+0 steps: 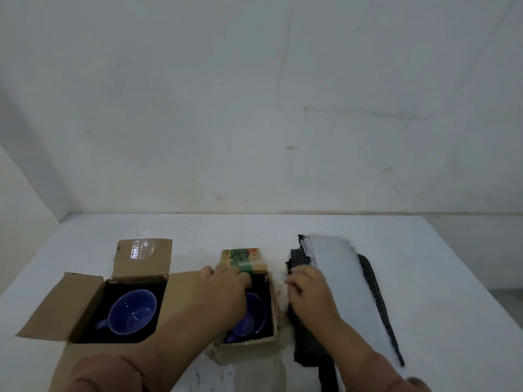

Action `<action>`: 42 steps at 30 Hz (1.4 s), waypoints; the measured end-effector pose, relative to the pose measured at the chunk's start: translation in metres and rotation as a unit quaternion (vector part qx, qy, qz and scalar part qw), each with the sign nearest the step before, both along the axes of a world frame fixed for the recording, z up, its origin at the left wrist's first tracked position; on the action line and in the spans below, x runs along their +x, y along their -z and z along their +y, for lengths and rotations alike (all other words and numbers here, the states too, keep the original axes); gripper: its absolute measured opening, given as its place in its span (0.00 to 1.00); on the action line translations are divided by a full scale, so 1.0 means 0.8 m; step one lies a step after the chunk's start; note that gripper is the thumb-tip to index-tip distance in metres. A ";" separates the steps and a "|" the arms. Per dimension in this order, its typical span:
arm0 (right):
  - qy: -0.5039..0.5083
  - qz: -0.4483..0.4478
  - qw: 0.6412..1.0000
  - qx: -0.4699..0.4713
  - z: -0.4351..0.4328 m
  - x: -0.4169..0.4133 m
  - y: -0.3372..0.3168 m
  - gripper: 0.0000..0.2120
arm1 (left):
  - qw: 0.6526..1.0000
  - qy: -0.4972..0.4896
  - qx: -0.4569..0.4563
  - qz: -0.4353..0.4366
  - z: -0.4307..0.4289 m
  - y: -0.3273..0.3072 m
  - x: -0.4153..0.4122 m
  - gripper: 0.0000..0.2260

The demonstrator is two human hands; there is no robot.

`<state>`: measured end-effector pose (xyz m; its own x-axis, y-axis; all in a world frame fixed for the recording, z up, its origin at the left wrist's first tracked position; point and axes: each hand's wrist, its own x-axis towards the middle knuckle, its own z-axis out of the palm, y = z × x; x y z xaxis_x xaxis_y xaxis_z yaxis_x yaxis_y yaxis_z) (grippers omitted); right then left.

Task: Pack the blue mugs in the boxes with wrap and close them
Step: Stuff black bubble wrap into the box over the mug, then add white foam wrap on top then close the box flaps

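Two open cardboard boxes stand on a white table. The left box [85, 304] has a black lining and a blue mug [133, 311] inside, handle to the left. The right box [271, 304] holds a second blue mug [256, 315], half hidden by my left hand [226, 287], which reaches over the box opening with fingers toward its far edge. My right hand [310, 292] rests on a dark bubble wrap sheet [301, 349] just right of that box, fingers curled at its left edge. A white wrap sheet [339, 273] lies on the dark one.
The left box's flaps stand open, a taped one [143, 257] at the back. The right box's printed flap [243, 258] also stands up at the back. A wall runs behind the table [424, 278], whose right edge slants down at the right.
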<state>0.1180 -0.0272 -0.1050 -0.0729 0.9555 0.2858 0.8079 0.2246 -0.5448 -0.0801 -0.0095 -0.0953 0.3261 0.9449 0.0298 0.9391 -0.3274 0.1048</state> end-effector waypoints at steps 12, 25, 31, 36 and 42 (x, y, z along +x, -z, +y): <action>0.135 -0.118 0.950 -0.257 -0.068 0.142 0.060 0.17 | 0.795 -0.112 -0.449 -0.392 -0.041 0.038 0.215 0.16; 0.107 -0.177 0.954 -0.216 -0.071 0.142 0.078 0.11 | 0.843 -0.188 -0.325 -0.385 -0.010 0.047 0.243 0.05; 0.110 -0.171 0.953 -0.223 -0.072 0.139 0.075 0.11 | 0.859 -0.168 -0.330 -0.352 -0.004 0.048 0.247 0.06; 0.102 -0.144 0.953 -0.247 -0.072 0.141 0.073 0.14 | 0.867 -0.131 -0.342 -0.339 -0.002 0.052 0.242 0.08; 0.187 0.097 0.958 -0.196 -0.053 0.154 0.039 0.16 | 0.762 -0.115 -0.344 -0.536 0.008 0.024 0.214 0.15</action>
<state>0.2414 -0.0693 -0.1363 0.3136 0.9410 -0.1269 0.6670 -0.3134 -0.6760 0.0908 -0.0035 -0.1144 0.2872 0.8853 -0.3657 0.2178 0.3114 0.9250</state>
